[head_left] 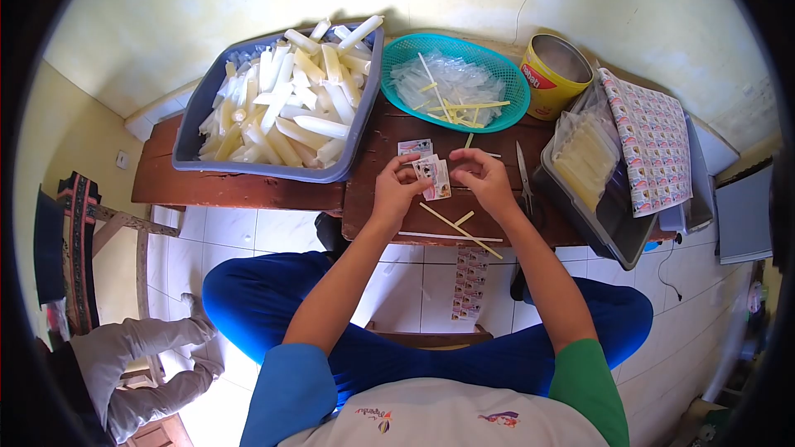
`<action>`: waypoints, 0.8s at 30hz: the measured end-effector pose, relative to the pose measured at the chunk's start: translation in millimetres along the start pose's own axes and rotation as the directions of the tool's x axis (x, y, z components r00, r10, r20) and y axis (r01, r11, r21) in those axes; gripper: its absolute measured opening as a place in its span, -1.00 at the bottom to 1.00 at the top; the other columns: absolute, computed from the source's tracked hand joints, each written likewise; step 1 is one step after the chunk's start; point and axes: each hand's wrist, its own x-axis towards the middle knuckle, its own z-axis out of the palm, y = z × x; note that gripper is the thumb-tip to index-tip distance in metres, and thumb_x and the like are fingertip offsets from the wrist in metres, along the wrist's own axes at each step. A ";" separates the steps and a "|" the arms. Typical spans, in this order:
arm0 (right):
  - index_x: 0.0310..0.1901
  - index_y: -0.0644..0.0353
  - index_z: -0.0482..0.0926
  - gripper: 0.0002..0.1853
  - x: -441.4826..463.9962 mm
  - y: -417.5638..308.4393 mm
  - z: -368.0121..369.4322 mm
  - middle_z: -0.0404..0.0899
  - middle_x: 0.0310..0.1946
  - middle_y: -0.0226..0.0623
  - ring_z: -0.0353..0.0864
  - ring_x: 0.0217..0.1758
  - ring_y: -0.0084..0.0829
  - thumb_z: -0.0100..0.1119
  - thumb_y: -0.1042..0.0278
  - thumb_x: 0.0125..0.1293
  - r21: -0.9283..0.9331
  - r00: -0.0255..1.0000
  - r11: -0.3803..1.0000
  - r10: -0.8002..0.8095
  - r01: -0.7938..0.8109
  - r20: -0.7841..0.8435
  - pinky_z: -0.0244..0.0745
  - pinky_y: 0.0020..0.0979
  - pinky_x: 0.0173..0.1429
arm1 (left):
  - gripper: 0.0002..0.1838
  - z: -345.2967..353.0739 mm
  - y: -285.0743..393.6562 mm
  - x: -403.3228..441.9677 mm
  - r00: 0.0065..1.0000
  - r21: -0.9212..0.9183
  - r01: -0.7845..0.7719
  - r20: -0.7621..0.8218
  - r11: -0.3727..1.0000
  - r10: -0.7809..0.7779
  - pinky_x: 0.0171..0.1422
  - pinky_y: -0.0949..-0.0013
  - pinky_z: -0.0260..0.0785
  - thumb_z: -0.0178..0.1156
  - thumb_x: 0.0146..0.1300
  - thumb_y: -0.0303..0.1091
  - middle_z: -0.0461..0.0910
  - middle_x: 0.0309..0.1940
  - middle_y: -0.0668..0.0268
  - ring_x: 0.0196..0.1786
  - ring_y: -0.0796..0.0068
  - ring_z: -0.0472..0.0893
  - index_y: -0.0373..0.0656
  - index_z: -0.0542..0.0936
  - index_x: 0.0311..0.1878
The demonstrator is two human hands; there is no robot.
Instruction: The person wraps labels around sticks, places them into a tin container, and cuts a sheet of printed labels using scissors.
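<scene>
My left hand (pixel 397 190) pinches a small stack of printed paper labels (pixel 433 177) between thumb and fingers, above the dark red wooden table. Close by on the right, my right hand (pixel 484 180) has its fingers bent and apart, with nothing visible in them. More printed labels (pixel 414 147) lie on the table just behind the held stack. Thin yellow strips (pixel 447 222) and a white strip (pixel 439 237) rest near the front edge. Scissors (pixel 524 175) lie to the right of my right hand.
Filled plastic tubes heap up in a grey tub (pixel 362 128) at back left. Beside it stand a teal basket (pixel 520 93) of clear wrappers and a yellow tin (pixel 553 83). Label sheets (pixel 650 141) lean over a dark tray (pixel 609 236). A label strip (pixel 469 281) is below the table.
</scene>
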 end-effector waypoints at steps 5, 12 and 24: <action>0.00 0.31 0.56 -0.63 3.6 1.5 0.2 0.64 -0.17 -0.22 0.63 -0.24 -0.52 0.28 0.60 0.10 -0.220 0.997 0.972 0.080 -0.080 -0.006 0.56 -0.51 -0.12 | -0.45 1.6 -1.9 5.0 0.994 0.105 -0.014 0.112 0.994 0.002 -0.14 0.52 0.43 0.33 0.03 -0.63 0.64 -0.32 0.25 -0.26 0.58 0.60 -0.29 0.43 0.14; -0.03 0.37 0.55 -0.68 7.0 13.0 3.6 0.66 -0.31 -0.22 0.65 -0.32 -0.53 0.25 0.59 0.14 -0.013 0.970 0.971 0.238 -0.239 -0.047 0.57 -0.52 -0.34 | -0.63 -3.7 -2.9 5.1 0.976 0.221 0.113 0.157 0.969 -0.150 -0.35 0.59 0.35 0.28 0.17 -0.48 0.63 -0.42 0.34 -0.43 0.68 0.54 -0.28 0.51 0.07; -0.21 0.44 0.59 -0.80 37.6 46.5 30.0 0.60 -0.44 -0.26 0.54 -0.53 -0.56 0.25 0.49 0.16 0.067 0.883 0.910 0.414 -0.410 -0.220 0.53 -0.54 -0.46 | -0.69 -37.4 -12.4 58.7 0.975 0.553 -0.091 -0.122 0.828 0.188 -0.35 0.46 0.39 0.38 0.09 -0.31 0.62 -0.54 0.33 -0.49 0.62 0.53 -0.21 0.66 -0.10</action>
